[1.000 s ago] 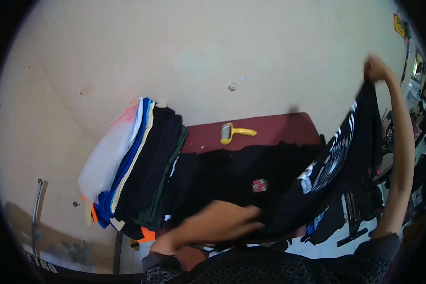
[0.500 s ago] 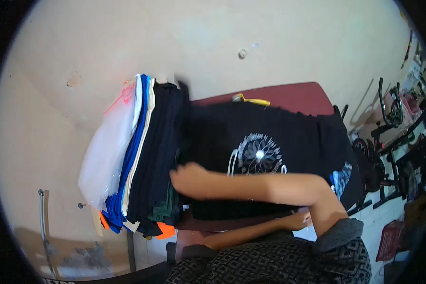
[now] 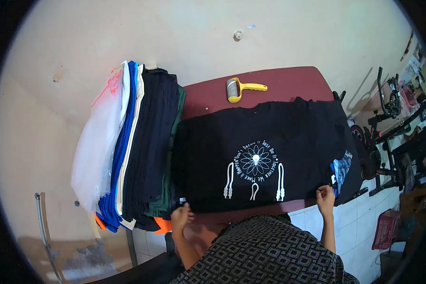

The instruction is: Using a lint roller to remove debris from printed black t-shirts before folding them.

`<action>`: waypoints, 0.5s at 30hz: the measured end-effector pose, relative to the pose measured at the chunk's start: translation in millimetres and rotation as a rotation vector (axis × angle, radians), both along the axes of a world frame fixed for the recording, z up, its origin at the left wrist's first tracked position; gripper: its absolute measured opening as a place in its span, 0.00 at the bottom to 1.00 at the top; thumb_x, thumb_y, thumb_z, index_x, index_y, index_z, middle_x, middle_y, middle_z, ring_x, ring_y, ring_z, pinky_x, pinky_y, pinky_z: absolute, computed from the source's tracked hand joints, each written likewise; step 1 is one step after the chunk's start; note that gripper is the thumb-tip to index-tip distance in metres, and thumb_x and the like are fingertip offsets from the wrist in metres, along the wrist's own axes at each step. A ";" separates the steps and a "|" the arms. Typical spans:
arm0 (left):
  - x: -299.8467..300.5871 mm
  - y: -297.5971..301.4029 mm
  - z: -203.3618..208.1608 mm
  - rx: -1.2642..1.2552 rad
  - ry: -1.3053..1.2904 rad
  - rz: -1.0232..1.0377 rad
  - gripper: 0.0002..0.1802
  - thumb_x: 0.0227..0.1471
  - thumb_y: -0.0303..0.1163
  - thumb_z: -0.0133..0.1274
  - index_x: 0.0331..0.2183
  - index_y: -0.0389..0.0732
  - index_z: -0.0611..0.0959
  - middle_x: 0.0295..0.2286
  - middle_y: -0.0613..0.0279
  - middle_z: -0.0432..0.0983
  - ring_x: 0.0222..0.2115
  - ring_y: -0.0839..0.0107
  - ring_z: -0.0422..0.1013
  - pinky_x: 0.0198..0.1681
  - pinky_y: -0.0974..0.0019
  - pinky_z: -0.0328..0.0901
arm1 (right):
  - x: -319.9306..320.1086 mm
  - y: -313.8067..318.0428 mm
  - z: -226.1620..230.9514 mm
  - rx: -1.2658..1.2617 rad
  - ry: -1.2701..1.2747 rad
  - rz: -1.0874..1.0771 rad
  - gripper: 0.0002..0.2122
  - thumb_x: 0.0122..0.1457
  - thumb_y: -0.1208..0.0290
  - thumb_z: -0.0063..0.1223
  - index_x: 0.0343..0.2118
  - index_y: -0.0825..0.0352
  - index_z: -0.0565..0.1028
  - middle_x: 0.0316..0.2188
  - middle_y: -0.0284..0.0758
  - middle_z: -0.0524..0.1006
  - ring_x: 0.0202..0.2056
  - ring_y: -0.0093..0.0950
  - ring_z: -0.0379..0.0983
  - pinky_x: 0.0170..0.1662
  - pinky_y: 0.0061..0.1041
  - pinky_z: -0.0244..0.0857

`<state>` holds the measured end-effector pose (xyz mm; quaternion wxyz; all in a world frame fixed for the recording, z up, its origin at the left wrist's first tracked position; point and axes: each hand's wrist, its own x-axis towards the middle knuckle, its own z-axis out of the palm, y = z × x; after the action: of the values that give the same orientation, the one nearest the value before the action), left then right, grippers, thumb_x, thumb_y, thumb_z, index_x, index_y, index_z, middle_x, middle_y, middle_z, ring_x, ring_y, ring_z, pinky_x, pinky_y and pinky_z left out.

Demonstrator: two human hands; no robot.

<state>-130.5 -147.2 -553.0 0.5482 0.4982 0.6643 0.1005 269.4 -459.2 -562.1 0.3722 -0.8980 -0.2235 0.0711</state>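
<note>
A black cloth piece [image 3: 293, 128] lies spread flat, with a round white flower-like print [image 3: 256, 160] and white looped cord shapes below it. I cannot tell whether those loops are printed or real cords. At its near left corner, beside a small white tag, my left hand [image 3: 181, 218] has its fingers closed on the edge. My right hand [image 3: 325, 199] pinches the near edge at the right, close to a blue patterned patch of fabric [image 3: 344, 169]. Both hands are apart, one at each end of the near edge.
A stack of folded cloths [image 3: 149, 142] in black, blue, cream and green stands at the left, with a clear plastic sheet [image 3: 97, 146] on its outer side. A yellow-handled lint roller [image 3: 246, 89] rests on the dark red tabletop [image 3: 288, 83]. An exercise bike [image 3: 383, 128] stands at the right.
My arms, crossed before, are now apart, left hand at the left and right hand at the right. The raised, blurred cloth beside the stack has come down flat, and the roller shows fully.
</note>
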 end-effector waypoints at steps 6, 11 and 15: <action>24.3 5.4 9.4 0.203 -0.047 -0.034 0.20 0.46 0.43 0.53 0.26 0.32 0.76 0.18 0.59 0.72 0.15 0.75 0.71 0.16 0.75 0.64 | -3.6 0.7 -14.1 0.006 0.122 -0.171 0.14 0.47 0.65 0.57 0.25 0.71 0.67 0.16 0.35 0.69 0.18 0.24 0.66 0.23 0.23 0.60; 23.3 12.9 -30.5 0.503 0.092 -0.126 0.18 0.44 0.39 0.56 0.27 0.32 0.75 0.20 0.60 0.71 0.19 0.75 0.67 0.22 0.75 0.64 | 5.5 -3.6 -28.6 -0.012 0.100 -0.290 0.17 0.46 0.62 0.58 0.27 0.70 0.64 0.13 0.34 0.67 0.16 0.23 0.63 0.22 0.23 0.59; 64.4 2.2 -3.6 0.456 -0.093 0.259 0.19 0.45 0.37 0.55 0.35 0.33 0.72 0.25 0.59 0.70 0.19 0.76 0.66 0.22 0.76 0.63 | 11.4 -13.2 -30.5 -0.032 0.126 -0.186 0.15 0.47 0.65 0.57 0.21 0.70 0.65 0.12 0.32 0.65 0.17 0.20 0.61 0.21 0.21 0.57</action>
<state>-66.0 -145.0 -556.6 0.4339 0.5145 0.6569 0.3398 280.7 -472.4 -592.6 0.3761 -0.9145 -0.1143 0.0960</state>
